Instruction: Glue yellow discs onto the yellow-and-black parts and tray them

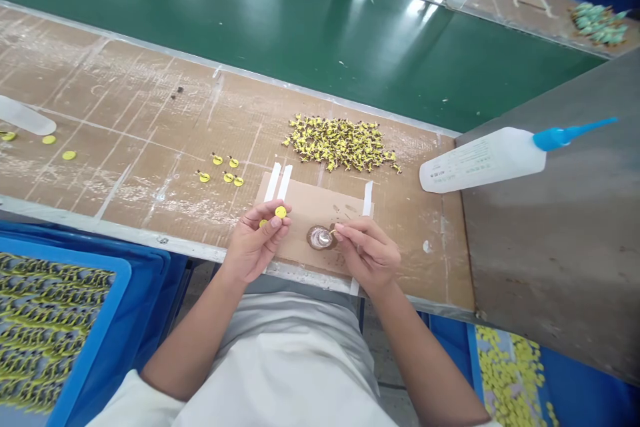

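Observation:
Between the thumb and fingers of my left hand (259, 240) is a small round yellow disc (281, 212). A second yellow disc (263, 223) shows lower in the same hand. My right hand (369, 252) pinches a tiny yellow figure piece (333, 232), mostly covered by the fingertips. It is at the right edge of a clear glossy puddle of glue (320, 237) with a brown rim. The puddle lies on a cardboard sheet (300, 253) taped to the bench. Beyond the hands lies a heap of small yellow and dark figure pieces (345, 143).
Several yellow discs with dark pieces on them (229, 177) lie left of the cardboard. A white bottle with a blue nozzle (480, 160) leans by the metal wall (555, 213). Blue trays (125, 273) flank me below the bench. A green belt (280, 27) runs behind.

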Demonstrator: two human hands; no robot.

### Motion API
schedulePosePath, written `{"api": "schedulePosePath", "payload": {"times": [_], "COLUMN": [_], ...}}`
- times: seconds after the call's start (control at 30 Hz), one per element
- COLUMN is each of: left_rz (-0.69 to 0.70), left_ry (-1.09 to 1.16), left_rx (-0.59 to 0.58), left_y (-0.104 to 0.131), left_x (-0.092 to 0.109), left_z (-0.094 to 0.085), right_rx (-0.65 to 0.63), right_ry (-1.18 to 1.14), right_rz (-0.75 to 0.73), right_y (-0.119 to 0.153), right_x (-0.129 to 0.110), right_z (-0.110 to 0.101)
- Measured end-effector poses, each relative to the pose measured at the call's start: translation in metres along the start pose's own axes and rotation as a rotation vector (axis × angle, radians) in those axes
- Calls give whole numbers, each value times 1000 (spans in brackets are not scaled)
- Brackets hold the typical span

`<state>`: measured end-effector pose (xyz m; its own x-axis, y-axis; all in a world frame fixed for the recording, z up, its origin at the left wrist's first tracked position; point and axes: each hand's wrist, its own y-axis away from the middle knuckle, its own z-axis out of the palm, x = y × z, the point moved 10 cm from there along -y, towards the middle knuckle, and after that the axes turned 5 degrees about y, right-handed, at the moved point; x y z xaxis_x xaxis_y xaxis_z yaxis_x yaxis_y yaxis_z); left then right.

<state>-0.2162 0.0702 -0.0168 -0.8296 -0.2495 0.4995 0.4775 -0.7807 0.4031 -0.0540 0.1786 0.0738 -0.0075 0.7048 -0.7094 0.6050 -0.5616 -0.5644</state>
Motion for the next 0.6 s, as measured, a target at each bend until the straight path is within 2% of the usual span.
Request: {"api": "schedulePosePath", "payload": {"times": [0.6], "left_rz": [-12], "left_ry": [7], "left_rx": [-22], "left_y": [1], "left_x": [0], "left_z": [2], "right_rx": [-37], "right_ry": [32], "right_rz": [-11], "right_y": [1], "right_x": [1], "right_z": [5]}}
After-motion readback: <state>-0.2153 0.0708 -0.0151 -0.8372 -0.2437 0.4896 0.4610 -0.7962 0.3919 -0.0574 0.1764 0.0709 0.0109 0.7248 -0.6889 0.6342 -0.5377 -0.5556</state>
